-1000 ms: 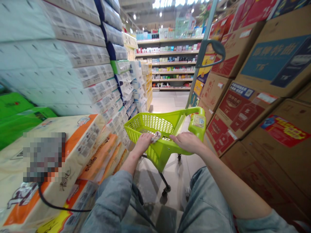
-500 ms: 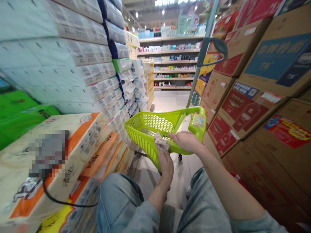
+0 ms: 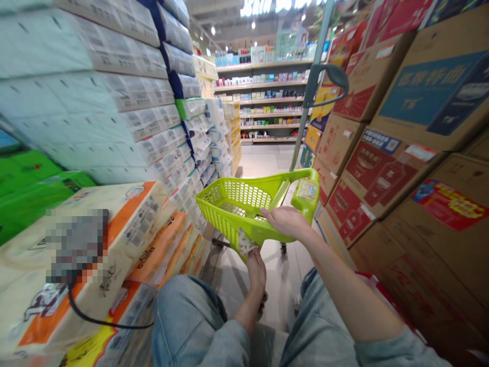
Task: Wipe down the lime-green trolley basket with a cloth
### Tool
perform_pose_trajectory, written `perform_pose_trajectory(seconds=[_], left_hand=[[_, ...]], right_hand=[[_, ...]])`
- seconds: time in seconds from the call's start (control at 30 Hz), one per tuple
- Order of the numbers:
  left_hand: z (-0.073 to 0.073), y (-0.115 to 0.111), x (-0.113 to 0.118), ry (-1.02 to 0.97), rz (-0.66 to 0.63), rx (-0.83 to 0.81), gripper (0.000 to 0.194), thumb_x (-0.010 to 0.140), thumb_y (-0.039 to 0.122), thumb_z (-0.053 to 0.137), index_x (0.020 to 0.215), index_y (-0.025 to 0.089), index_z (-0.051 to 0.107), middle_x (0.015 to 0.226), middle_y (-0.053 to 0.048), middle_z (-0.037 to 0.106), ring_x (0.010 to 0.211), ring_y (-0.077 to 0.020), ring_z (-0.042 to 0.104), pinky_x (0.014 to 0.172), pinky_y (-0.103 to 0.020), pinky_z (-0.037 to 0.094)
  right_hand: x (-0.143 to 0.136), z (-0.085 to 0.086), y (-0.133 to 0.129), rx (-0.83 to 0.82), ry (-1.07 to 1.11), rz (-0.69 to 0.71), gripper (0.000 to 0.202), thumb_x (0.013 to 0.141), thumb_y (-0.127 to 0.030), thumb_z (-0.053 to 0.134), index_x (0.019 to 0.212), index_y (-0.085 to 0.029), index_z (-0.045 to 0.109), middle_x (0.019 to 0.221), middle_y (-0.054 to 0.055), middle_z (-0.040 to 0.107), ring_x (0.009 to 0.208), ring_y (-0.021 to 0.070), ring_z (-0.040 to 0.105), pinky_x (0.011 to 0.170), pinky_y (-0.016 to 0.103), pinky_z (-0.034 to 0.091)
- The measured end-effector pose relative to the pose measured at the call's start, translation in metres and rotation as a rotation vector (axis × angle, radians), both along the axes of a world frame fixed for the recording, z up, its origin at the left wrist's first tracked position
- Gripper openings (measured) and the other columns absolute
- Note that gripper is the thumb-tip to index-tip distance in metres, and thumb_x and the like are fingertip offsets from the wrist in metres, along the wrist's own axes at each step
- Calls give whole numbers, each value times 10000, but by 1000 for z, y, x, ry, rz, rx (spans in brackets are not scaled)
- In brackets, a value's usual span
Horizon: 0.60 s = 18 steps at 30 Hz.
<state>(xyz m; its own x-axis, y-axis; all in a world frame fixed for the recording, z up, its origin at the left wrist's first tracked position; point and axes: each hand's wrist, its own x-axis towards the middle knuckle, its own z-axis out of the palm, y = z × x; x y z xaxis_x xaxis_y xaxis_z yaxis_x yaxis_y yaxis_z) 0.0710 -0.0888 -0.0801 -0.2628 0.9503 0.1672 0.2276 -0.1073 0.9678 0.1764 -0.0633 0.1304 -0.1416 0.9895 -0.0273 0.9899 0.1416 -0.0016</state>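
A lime-green plastic basket with a perforated wall and a moulded handle stands before me on a wheeled frame. My right hand grips its near upper rim, fingers over the inner side and thumb hidden. Below, my left hand pinches a pale, spotted cloth, pressed against the outside of the near wall. The basket's inside, as far as it shows, holds nothing. A grey pole with a loop handle rises behind the basket.
Stacked tissue packs line the left. A blurred dark device with a cable lies on a nearer orange-and-cream pack. Cardboard boxes stand on the right. Shelves cross the far end beyond the pale floor.
My left hand has moved the cloth from the rim down the outer near wall. My right hand stays on the rim, shifted slightly left in view.
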Motion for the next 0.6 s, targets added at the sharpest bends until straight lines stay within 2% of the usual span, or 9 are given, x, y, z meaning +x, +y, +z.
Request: perform_pose_trajectory(seconds=[0.1,0.17,0.23,0.3,0.4,0.47,0.53,0.6], left_hand=[[20,0,11,60,31,109,286,871,330,349,820,137,555,877,-118,574,873,-214,536,867,-394,404],[26,2,16,76,58,131,295,877,332,341,826,130,550,887,-125,564,891,-220,531,868,-400,399],[22,4,14,96,37,121,287,874,314,334,805,130,544,857,-124,564,886,-225,536,862,-403,401],[11,6,6,121,11,87,266,867,286,328,790,135,533,837,-122,565,881,-228,540,860,-405,402],[-9,7,-8,135,46,25,224,849,273,342,796,138,512,857,-126,556,869,-228,539,858,-415,407],[-16,9,-16,128,57,14,215,843,280,356,808,136,511,889,-134,548,886,-229,536,874,-422,405],[-15,12,-19,114,75,20,224,842,288,365,836,132,526,969,-149,537,966,-236,520,928,-426,377],[-4,15,-18,92,110,24,243,842,300,373,884,133,545,1063,-152,516,1060,-239,482,991,-425,328]], right_hand=[[-1,0,0,-3,4,-6,823,892,-533,-23,887,-105,680,876,185,679,865,243,634,743,326,435],[-2,0,-1,6,3,-6,821,893,-533,-17,884,-101,682,864,186,678,859,242,636,737,321,436],[-2,0,-1,15,-2,-4,814,896,-527,-11,877,-99,681,850,188,678,849,240,638,727,315,439],[-2,0,-1,23,-9,2,798,901,-517,1,871,-99,679,846,187,677,845,235,639,722,308,440],[-3,-1,-1,29,-16,3,779,904,-514,16,863,-104,677,845,184,678,835,231,640,720,308,442],[-3,-2,-1,36,-21,0,784,903,-516,12,851,-108,679,836,185,678,821,238,643,714,319,446],[-3,-2,-1,46,-20,3,791,901,-517,6,842,-110,682,832,188,677,814,247,644,709,331,448],[-4,-3,-2,48,-9,13,793,902,-514,4,844,-112,685,840,189,678,818,250,643,710,335,448]])
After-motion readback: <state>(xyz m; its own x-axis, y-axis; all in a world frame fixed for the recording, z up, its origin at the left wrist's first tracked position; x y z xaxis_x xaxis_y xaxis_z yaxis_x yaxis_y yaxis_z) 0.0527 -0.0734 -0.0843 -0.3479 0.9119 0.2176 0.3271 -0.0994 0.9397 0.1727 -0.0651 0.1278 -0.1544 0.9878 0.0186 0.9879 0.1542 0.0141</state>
